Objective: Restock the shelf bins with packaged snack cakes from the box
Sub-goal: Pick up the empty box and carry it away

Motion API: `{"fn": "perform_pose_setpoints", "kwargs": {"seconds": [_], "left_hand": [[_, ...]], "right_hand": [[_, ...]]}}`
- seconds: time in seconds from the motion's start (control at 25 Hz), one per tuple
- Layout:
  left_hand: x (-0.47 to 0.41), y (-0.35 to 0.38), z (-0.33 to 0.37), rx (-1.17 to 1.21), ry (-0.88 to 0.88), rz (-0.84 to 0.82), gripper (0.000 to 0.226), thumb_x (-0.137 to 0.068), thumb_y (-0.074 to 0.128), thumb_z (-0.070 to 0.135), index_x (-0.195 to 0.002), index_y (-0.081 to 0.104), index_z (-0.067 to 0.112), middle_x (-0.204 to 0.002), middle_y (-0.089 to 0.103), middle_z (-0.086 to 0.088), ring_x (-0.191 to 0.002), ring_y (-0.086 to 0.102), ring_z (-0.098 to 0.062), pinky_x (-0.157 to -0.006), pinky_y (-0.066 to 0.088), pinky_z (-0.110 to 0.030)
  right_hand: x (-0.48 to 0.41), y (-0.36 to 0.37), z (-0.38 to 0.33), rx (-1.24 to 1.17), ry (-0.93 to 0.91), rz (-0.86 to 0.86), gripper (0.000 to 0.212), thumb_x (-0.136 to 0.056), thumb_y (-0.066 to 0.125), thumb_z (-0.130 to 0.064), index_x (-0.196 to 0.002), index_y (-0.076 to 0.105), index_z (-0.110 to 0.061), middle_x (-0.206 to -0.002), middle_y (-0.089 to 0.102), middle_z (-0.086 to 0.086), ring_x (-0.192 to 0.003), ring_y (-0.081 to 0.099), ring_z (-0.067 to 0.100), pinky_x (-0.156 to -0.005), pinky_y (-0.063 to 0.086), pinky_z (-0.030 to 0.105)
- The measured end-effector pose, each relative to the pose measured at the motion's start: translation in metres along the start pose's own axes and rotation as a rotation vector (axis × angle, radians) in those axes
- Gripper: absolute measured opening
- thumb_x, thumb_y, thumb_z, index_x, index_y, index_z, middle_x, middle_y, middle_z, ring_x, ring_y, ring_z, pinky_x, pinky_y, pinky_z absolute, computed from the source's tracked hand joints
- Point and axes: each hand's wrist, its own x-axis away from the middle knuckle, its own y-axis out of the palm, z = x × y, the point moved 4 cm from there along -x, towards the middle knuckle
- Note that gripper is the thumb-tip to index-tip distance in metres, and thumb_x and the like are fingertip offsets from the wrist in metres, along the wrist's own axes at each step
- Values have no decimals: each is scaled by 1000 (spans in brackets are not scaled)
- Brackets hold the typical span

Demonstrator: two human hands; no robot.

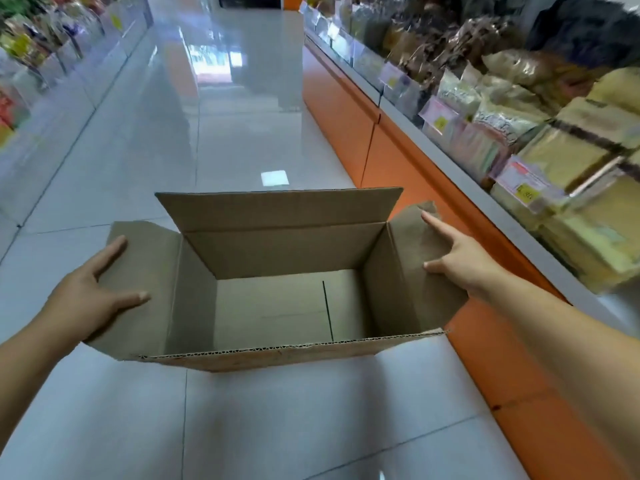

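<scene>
Box (277, 306), open and empty, hangs over the aisle floor (277, 427) just beside the shelf bins (526, 183), already heaped with snack cakes (564, 155). We grip its side flaps, left hand (86, 292) and right hand (464, 261) pinching cardboard, likely to carry it off now that restocking looks finished.

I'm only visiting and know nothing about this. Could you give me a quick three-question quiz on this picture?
1. True or false: the cardboard box contains snack cakes.
2. The orange shelf base runs along which side of the aisle? A. left B. right
3. Fill in: the left hand and right hand each hold a side ____ of the box.
Key: 1 false, it is empty; 2 B; 3 flap.
</scene>
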Motion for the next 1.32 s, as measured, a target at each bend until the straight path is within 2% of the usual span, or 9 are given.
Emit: {"fn": "perform_pose_setpoints", "kwargs": {"seconds": [0.08, 0.24, 0.44, 0.52, 0.72, 0.96, 1.12, 1.2, 1.32], "left_hand": [[-11, -11, 3, 8, -50, -10, 98, -66, 90, 17, -116, 35, 81, -147, 45, 8, -123, 53, -29, -100, 46, -50], [-29, -57, 36, -39, -150, -61, 97, -69, 88, 19, -121, 32, 78, -150, 42, 2, -121, 52, -33, -96, 49, -55], [-54, -128, 97, -93, -215, -131, 94, -73, 85, 18, -131, 31, 68, -147, 46, 3, -119, 53, -30, -97, 48, -48], [-72, -156, 115, -68, -245, -157, 95, -72, 85, 18, -134, 33, 66, -146, 48, 7, -121, 53, -27, -101, 47, -47], [-130, -206, 155, -119, -278, -183, 94, -74, 85, 18, -141, 33, 58, -147, 46, 2, -120, 53, -30, -99, 48, -47], [-224, -236, 196, -143, -318, -151, 96, -74, 84, 18, -141, 30, 60, -147, 47, -2, -118, 54, -31, -97, 48, -43], [-290, -242, 223, -159, -347, -117, 93, -76, 82, 14, -145, 31, 52, -146, 47, -7, -119, 53, -33, -93, 45, -39], [-327, -246, 230, -159, -361, -104, 94, -75, 83, 13, -146, 33, 49, -147, 47, -7, -120, 53, -32, -94, 44, -37], [-397, -251, 237, -158, -368, -84, 95, -73, 84, 15, -146, 32, 50, -148, 46, -8, -122, 53, -34, -98, 45, -43]], "right_hand": [[-12, 5, -18, 5, 12, -5, 88, -81, 64, 13, -145, 38, -41, -153, 35, -5, -133, 38, 13, -96, 37, 23], [-32, 3, -79, 46, 97, -76, 88, -81, 65, 11, -146, 37, -41, -154, 33, -4, -138, 35, 18, -99, 34, 23], [-49, -11, -168, 103, 193, -121, 89, -81, 66, 12, -146, 37, -42, -152, 37, -2, -135, 39, 20, -95, 37, 25], [-59, -16, -204, 105, 211, -132, 89, -81, 65, 11, -144, 37, -44, -153, 36, -2, -136, 39, 21, -100, 38, 29], [-101, -21, -275, 109, 228, -150, 87, -83, 63, 11, -146, 35, -40, -153, 34, -4, -137, 36, 21, -105, 35, 31], [-206, -4, -319, 60, 268, -240, 86, -85, 62, 7, -146, 33, -47, -154, 30, -2, -134, 39, 27, -105, 41, 42], [-289, 8, -360, 55, 251, -271, 84, -85, 61, 10, -148, 34, -40, -154, 31, -1, -135, 37, 25, -100, 37, 33], [-334, 14, -381, 63, 254, -281, 84, -85, 61, 11, -148, 34, -39, -155, 31, 1, -136, 37, 26, -103, 36, 35], [-404, 30, -413, 52, 240, -284, 84, -85, 60, 12, -147, 34, -38, -155, 31, 0, -137, 36, 26, -107, 36, 38]]}}
